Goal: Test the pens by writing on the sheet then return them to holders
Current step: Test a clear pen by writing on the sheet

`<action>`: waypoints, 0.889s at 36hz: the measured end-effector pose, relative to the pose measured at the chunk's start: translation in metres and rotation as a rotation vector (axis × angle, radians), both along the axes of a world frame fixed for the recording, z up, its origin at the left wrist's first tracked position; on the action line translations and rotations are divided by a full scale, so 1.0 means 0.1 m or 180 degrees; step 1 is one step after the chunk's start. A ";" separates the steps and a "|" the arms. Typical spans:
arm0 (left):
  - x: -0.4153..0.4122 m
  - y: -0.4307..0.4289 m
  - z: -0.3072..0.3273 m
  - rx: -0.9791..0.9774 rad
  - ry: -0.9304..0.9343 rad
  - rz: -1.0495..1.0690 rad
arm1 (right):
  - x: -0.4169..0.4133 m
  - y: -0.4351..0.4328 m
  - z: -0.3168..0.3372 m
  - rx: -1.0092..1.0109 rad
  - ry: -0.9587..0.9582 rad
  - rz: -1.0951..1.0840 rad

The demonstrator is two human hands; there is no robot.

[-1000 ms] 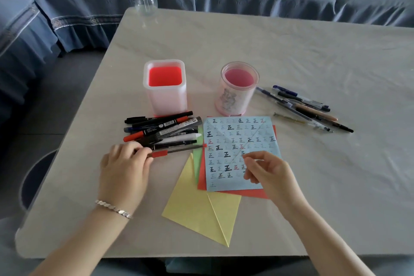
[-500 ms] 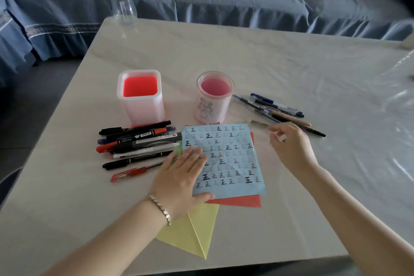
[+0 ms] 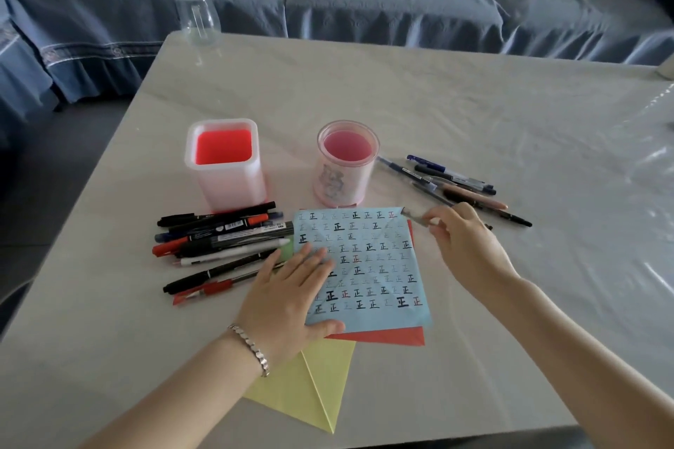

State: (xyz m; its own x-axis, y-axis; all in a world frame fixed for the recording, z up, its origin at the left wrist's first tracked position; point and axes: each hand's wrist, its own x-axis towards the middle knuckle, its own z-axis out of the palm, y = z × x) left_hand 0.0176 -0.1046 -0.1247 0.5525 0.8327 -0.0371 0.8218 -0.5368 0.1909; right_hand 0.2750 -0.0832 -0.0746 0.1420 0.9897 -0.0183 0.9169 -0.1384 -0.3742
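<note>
A clear glass bottle [image 3: 197,15] is seen at the far left corner of the table [image 3: 474,102]. Nearer the left edge, a square holder [image 3: 226,171] with a red inside is stood upright. Just in front of it, a pile of marker pens [image 3: 219,237] is laid flat, each touching the next. The left hand [image 3: 288,299] is laid flat with its fingers spread, and the left side of the blue sheet [image 3: 368,266] is pressed down by it. The blue sheet is filled with rows of written marks. It is laid close to the near edge, on top of a red sheet [image 3: 397,337] and a yellow sheet [image 3: 310,390]. Just behind the blue sheet, a round pink holder [image 3: 346,164] is stood upright. At that sheet's far right corner, a thin pen [image 3: 414,216], blurred, is pinched by the right hand [image 3: 467,248]. More pens [image 3: 456,180] are laid in a loose bunch just behind that hand.
</note>
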 end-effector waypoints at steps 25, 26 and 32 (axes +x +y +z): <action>0.08 -0.22 0.58 0.0012 -0.2350 0.0320 | -0.97 -0.60 0.38 0.0027 0.3387 -0.0462; 0.09 -0.24 0.59 0.0000 -0.2312 0.0251 | -1.00 -0.60 0.38 -0.0098 0.3629 -0.0524; 0.11 -0.29 0.61 -0.0245 -0.2258 0.0132 | -1.17 -0.62 0.38 -0.0003 0.3770 -0.0510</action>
State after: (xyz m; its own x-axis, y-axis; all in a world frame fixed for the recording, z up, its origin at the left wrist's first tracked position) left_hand 0.0289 -0.1336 -0.0641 0.4332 0.8630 0.2600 0.5048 -0.4713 0.7232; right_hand 0.1583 -0.1455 -0.0370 0.1581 0.9622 -0.2217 -0.0258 -0.2205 -0.9751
